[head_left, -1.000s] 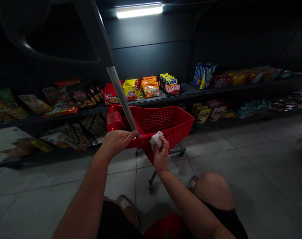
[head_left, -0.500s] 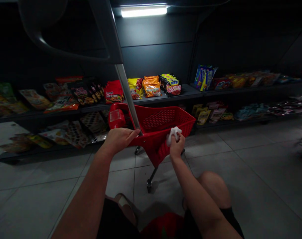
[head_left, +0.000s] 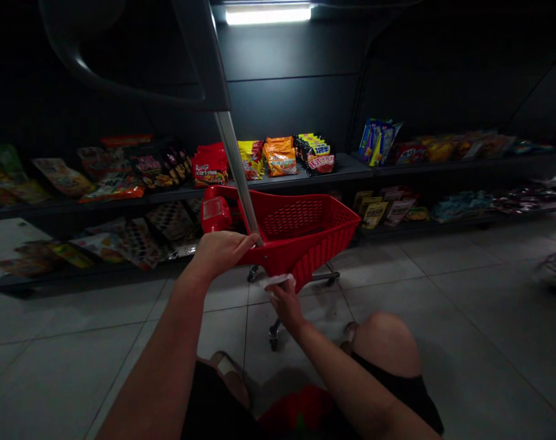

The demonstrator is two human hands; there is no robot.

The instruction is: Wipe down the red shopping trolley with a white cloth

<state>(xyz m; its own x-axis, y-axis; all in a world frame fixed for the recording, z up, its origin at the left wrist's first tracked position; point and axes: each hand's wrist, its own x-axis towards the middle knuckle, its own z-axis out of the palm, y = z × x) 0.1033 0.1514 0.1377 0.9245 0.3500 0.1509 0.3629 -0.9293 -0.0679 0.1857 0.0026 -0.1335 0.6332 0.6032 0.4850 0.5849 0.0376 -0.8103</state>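
Note:
A red plastic shopping cart stands before me on small casters, its perforated basket pointing right. My left hand is closed over the cart's rim at the foot of the grey metal pole, thumb against the pole. Lower down, my right hand pinches a crumpled white cloth or tissue against the lower near corner of the basket. The hand's motion blurs the cloth a little. A dark handle frame tops the pole at upper left.
Behind the cart, a dark shelf holds noodle packets and snack bags. More packages lie on the lower shelf. My bent knee is at the right above the tiled floor. Another cart's wire edge shows far right.
My right hand has moved down and left with the white cloth, from the basket's side to its lower corner. My left hand stays on the rim.

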